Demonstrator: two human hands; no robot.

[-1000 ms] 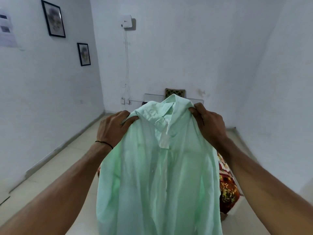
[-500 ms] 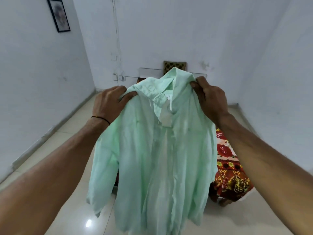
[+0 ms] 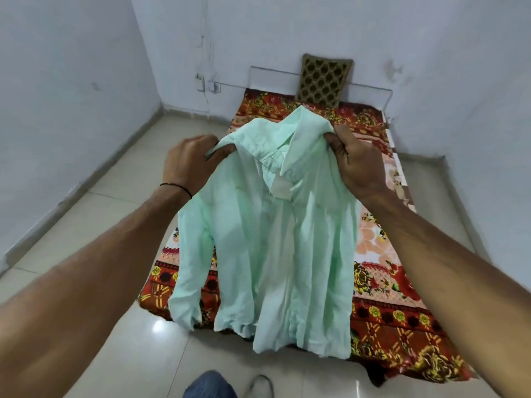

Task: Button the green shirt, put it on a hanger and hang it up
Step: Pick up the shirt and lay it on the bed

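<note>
Green shirt (image 3: 267, 254) is hanging in the air over the foot end of the bed (image 3: 402, 326), held up by its shoulders. Collar (image 3: 290, 136) is sitting uppermost & the hem is dangling by the bed's near edge; can't tell if it's touching the cover. Long axis is running collar-to-hem, straight down, so the whole garment is lying below & btw the hands. Front seems to be gaping at the neck w/ a pale label showing inside, so I'd say buttoning isn't done yet.

Left hand (image 3: 186, 165) is pinching one shoulder just beside the collar, fingers curled into the cloth; a thin dark band (image 3: 175, 186) is sitting on that wrist. Right hand (image 3: 359, 165) is gripping the opposite shoulder, thumb & fingers closed on the fabric. Both are riding approx level, neither clearly nearer the bed.

The bed, w/ its red floral cover, is stretching away to the far wall, a brown patterned pillow (image 3: 323, 79) leaning at its head edge. No hanger in sight.

Prob. next: laying the shirt flat for buttoning, collar toward the pillow. That's depending on keeping the long axis in line w/ the bed's length.
</note>
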